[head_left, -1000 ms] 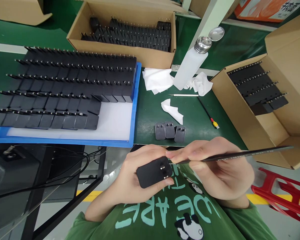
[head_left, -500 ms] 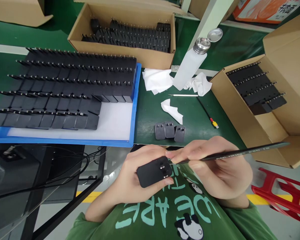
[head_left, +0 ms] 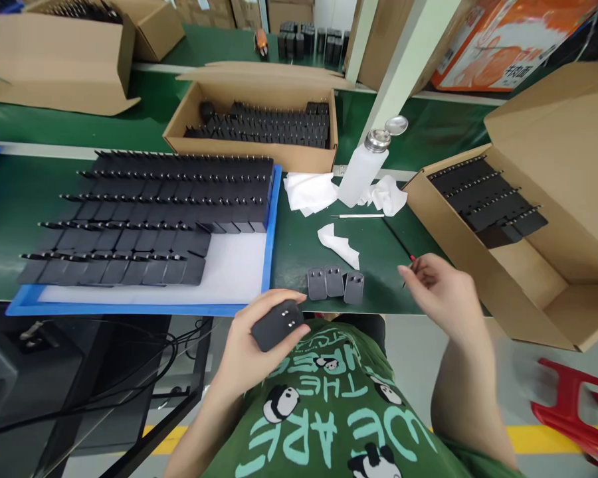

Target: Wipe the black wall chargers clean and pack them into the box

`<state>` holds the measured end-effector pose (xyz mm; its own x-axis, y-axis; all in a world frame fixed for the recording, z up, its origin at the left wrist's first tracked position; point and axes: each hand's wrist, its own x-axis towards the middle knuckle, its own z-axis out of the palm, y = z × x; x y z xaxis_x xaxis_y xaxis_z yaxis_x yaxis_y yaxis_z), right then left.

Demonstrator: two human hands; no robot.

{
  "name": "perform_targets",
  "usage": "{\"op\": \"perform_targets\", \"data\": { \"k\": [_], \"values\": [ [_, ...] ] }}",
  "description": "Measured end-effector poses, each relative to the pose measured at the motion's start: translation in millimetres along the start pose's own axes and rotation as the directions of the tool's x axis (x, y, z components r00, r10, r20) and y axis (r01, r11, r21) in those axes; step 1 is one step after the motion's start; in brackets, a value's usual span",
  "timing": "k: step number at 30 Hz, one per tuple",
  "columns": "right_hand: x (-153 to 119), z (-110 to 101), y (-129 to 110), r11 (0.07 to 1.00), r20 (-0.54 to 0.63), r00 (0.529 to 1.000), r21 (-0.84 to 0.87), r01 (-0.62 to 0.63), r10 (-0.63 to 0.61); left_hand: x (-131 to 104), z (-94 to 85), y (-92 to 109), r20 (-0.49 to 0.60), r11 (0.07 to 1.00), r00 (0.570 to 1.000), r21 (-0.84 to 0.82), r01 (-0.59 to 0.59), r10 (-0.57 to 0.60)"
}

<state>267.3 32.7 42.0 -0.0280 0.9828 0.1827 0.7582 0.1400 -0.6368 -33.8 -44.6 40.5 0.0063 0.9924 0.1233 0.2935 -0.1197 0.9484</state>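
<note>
My left hand (head_left: 252, 348) is closed around a black plug-in power adapter (head_left: 278, 325), its two metal prongs facing up. Held just off the table's front edge, it is in front of my green shirt. Farther right, my right hand (head_left: 441, 289) hovers low over the table with curled fingers. A small dark tip shows under its thumb; what it belongs to is hidden. A thin black rod with a red band (head_left: 396, 236) runs under these fingers, its end covered. Between the hands, three black adapters (head_left: 334, 282) lie prongs up near the edge.
A blue-rimmed tray (head_left: 271, 252) with rows of adapters stands left. Behind it is a carton of adapters (head_left: 252, 151); another open carton (head_left: 533, 312) stands right. A pump bottle (head_left: 363, 174), crumpled tissues (head_left: 337, 247) and a thin white stick (head_left: 361, 216) lie between. A red stool (head_left: 561, 398) stands below.
My right hand has moved away from the adapter, right and forward to the rod on the table. The long black tool it held no longer shows. My left hand shifted slightly left with the adapter.
</note>
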Motion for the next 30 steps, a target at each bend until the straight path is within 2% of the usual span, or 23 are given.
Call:
{"op": "perform_targets", "data": {
  "k": [2,4,6,8,9,11,13,15,17,19,20,22,24,26,30],
  "values": [
    [5,11,23,0.993,0.054,0.998,-0.116,-0.017,0.023,2,-2.9,-8,-0.057,0.997,0.996,0.022,0.075,-0.074],
    [10,23,30,0.988,0.039,0.999,-0.151,-0.020,0.026,6,-3.6,-13,-0.084,0.994,0.991,0.029,0.108,-0.105],
    [18,34,24,0.989,0.042,0.999,-0.144,0.022,-0.016,11,-1.8,-12,-0.089,0.994,0.991,0.042,0.100,-0.096],
    [32,47,13,0.989,0.128,0.984,-0.065,0.131,-0.122,16,1.7,-7,-0.072,0.997,0.996,0.051,0.054,-0.051],
    [42,53,8,0.980,0.204,0.959,0.002,0.201,-0.197,17,3.9,-4,-0.059,0.998,0.998,0.053,0.023,-0.020],
    [65,68,2,0.937,0.351,0.870,0.155,0.311,-0.347,20,8.0,3,-0.038,0.998,0.999,0.053,-0.035,0.037],
    [87,79,0,0.895,0.409,0.799,0.272,0.354,-0.441,21,11.0,7,-0.037,0.996,0.997,0.048,-0.072,0.074],
    [100,81,-6,0.871,0.371,0.800,0.340,0.355,-0.471,22,12.5,9,-0.050,0.996,0.996,0.041,-0.077,0.079],
    [99,74,-21,0.846,0.291,0.829,0.406,0.345,-0.478,23,13.0,7,-0.055,0.998,0.997,0.030,-0.061,0.063],
    [86,60,-45,0.798,0.239,0.826,0.491,0.351,-0.510,25,13.1,5,-0.046,1.000,0.999,-0.002,-0.024,0.024],
    [78,54,-58,0.760,0.234,0.801,0.539,0.364,-0.550,25,13.1,4,-0.045,1.000,0.999,-0.024,-0.004,0.002],
    [60,46,-83,0.662,0.232,0.715,0.630,0.406,-0.659,26,12.9,4,-0.046,0.997,0.998,-0.062,0.035,-0.038],
    [48,45,-98,0.596,0.227,0.636,0.663,0.454,-0.737,27,12.7,5,-0.058,0.995,0.996,-0.087,0.058,-0.063],
    [42,49,-101,0.589,0.231,0.601,0.627,0.510,-0.765,27,13.2,6,-0.069,0.991,0.994,-0.107,0.074,-0.082],
    [46,62,-93,0.573,0.203,0.555,0.497,0.652,-0.807,31,17.4,2,-0.110,0.982,0.988,-0.165,0.089,-0.108]
  ]
}}
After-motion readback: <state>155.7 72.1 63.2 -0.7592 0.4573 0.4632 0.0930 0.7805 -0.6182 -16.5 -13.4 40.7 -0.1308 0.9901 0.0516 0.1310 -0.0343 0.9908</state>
